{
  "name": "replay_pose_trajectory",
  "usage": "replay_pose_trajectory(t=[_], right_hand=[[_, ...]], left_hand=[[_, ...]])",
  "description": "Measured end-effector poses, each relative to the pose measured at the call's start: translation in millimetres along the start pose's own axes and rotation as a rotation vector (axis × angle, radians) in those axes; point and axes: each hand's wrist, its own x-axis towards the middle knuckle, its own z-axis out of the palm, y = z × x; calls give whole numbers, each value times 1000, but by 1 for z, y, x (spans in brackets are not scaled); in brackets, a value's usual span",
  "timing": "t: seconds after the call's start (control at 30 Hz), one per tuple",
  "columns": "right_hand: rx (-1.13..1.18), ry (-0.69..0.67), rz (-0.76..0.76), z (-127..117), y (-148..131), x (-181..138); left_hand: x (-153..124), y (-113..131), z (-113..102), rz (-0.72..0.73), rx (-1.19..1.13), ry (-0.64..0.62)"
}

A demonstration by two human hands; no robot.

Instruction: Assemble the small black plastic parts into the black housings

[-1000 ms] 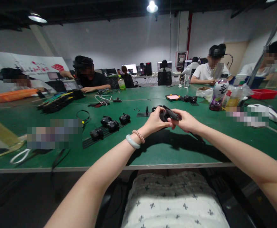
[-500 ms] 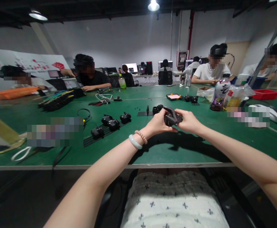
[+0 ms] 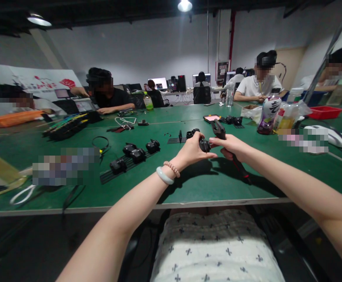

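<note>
Shifted away from the left hand (image 3: pixel 192 149), half-curled about a round part (image 3: pixel 205 145), a black piece (image 3: pixel 218 130) juts above the right hand (image 3: pixel 233 148), closed on it, a red-marked shaft (image 3: pixel 241 169) below.

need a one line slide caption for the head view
Left hand holding a small black part, right hand a black tool, over a green table.

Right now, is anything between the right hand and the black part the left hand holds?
Nothing visible. The right hand is close beside the black part; the dark tool it grips sticks up, not in between.
</note>
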Motion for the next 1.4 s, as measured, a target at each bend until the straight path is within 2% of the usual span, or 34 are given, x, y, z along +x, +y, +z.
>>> replay_pose_trajectory(t=[0.17, 0.37, 0.6, 0.83, 0.97, 1.17, 1.4], right_hand=[[44, -49, 12, 3, 2, -1], [88, -76, 12, 6, 4, -3], [273, -174, 209, 5, 13, 2], [610, -380, 446, 6, 16, 9], [675, -383, 507, 6, 16, 8], [706, -408, 512, 5, 16, 8], [651, -359, 517, 9, 18, 9]], left_hand=[[-2, 4, -2, 73, 61, -100], [-4, 8, -4, 143, 165, -80], [-4, 0, 0, 263, 318, -59], [-4, -2, 1, 393, 423, -50], [-4, 0, -1, 466, 476, -40], [-4, 1, -4, 534, 547, -33], [-4, 1, -1, 562, 587, -13]])
